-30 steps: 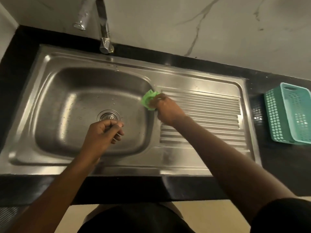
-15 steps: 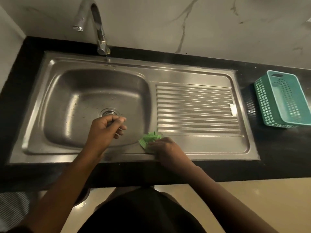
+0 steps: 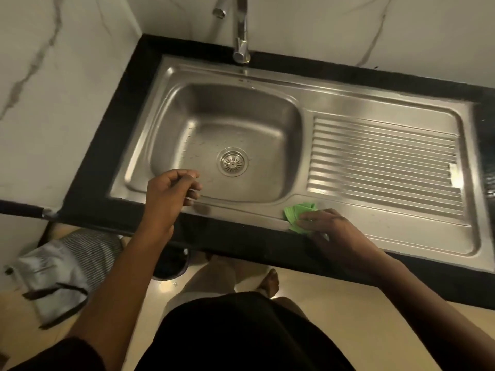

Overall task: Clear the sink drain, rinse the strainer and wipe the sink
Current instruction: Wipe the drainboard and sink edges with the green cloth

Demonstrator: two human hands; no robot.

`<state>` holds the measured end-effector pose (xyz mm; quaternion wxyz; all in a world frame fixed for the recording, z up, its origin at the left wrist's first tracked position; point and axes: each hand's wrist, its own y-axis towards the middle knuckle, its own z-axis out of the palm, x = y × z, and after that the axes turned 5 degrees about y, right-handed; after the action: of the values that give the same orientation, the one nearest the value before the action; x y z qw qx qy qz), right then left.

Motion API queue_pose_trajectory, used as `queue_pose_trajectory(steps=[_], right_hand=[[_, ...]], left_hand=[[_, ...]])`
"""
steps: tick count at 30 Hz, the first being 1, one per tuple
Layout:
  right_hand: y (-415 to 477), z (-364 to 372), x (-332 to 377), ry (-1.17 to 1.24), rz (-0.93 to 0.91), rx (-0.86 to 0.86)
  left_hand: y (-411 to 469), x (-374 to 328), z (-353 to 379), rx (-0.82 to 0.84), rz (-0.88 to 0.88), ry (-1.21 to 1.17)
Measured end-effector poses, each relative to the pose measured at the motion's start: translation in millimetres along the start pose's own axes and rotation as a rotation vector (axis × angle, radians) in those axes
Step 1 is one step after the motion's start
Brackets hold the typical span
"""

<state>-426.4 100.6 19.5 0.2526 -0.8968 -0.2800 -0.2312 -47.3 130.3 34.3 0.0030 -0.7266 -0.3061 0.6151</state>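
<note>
Stainless steel makes up the one sink (image 3: 348,103), set into a black surface (image 3: 107,145) below a marbled wall. It has one basin and one ribbed drainboard (image 3: 383,162), which lies at 3 o'clock from the basin. One tap (image 3: 242,36) stands at 12 o'clock on the back rim. One round strainer (image 3: 232,162) sits in the drain on the basin floor, a little toward 6 o'clock from the middle, with water drops scattered at its 10 o'clock.

One green cloth (image 3: 298,214) lies bunched on the sink's front rim, at 5 o'clock from the basin, just below the near corner of the drainboard. Two hands are in view. The right hand (image 3: 329,228) reaches in from 5 o'clock and lies over the cloth, thumb and fingers bent round it, pressing it onto the steel; part of the cloth sticks out past the fingertips toward 10 o'clock. The left hand (image 3: 171,194) comes up from 7 o'clock and hovers over the basin's front-left corner, knuckles up, fingers curled inward and thumb tip against the forefinger, with nothing to be seen in it. It is apart from both strainer and cloth.

On the floor at 8 o'clock lies one grey bag (image 3: 53,274).
</note>
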Motion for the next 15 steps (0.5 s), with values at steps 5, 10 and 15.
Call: queue_pose_trajectory(steps=[5,10,15], right_hand=[[62,29,60,-0.022,-0.126,0.062],[155,70,169,0.003,-0.201,0.116],[228,103,243,-0.074,-0.249,0.178]], left_hand=[[24,1,-28,-0.017,-0.004,0.004],[60,-9,-51,-0.003,0.007,-0.008],[103,-29,-76,0.009,0.035,0.009]])
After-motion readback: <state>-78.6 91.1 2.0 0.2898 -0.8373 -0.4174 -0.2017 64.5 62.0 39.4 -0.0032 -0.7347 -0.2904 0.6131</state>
